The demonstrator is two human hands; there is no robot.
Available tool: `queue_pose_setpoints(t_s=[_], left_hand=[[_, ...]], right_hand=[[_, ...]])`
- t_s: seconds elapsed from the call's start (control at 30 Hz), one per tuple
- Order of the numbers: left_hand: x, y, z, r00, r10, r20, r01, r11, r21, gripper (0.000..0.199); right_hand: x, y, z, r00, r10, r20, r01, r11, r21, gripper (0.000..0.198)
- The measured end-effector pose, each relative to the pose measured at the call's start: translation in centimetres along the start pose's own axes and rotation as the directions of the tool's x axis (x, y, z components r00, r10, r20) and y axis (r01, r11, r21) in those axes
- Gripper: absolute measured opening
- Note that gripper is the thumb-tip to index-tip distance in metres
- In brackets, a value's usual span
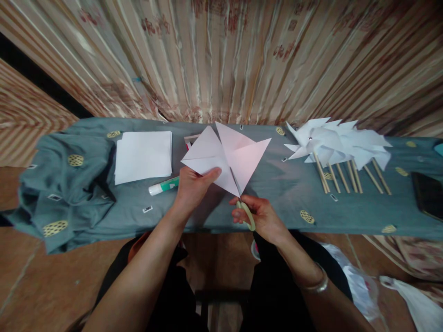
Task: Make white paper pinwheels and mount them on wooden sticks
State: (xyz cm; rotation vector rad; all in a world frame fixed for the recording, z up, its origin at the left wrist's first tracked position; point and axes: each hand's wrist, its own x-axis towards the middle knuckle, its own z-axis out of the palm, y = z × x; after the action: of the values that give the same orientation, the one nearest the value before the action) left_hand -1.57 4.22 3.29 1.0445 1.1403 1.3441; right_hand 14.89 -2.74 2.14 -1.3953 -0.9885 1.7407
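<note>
Scissors (243, 205) in a slit sheet (209, 154)

In the head view, our left hand (194, 184) pinches the slit sheet, thumb on top; the paper spreads just beyond both hands. Our right hand (259, 216) grips the scissors by the handles, blades at the sheet's near corner. Left of our left hand lie a glue stick (164, 186) and a paper stack (143, 157); right of our right, white pinwheels (335, 140).

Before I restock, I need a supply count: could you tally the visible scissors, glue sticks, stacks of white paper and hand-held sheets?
Scissors: 1
Glue stick: 1
White paper stack: 1
Held sheet: 1
Total: 4
</note>
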Motion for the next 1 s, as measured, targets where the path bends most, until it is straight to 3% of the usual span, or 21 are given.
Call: queue_pose_setpoints(t_s=[1.0], left_hand=[[-0.50,-0.06,0.13,0.999,-0.009,0.044,0.007,1.000,0.030,0.028]], right_hand=[[-0.03,-0.34,0.08,0.999,0.017,-0.046,-0.016,1.000,0.026,0.050]])
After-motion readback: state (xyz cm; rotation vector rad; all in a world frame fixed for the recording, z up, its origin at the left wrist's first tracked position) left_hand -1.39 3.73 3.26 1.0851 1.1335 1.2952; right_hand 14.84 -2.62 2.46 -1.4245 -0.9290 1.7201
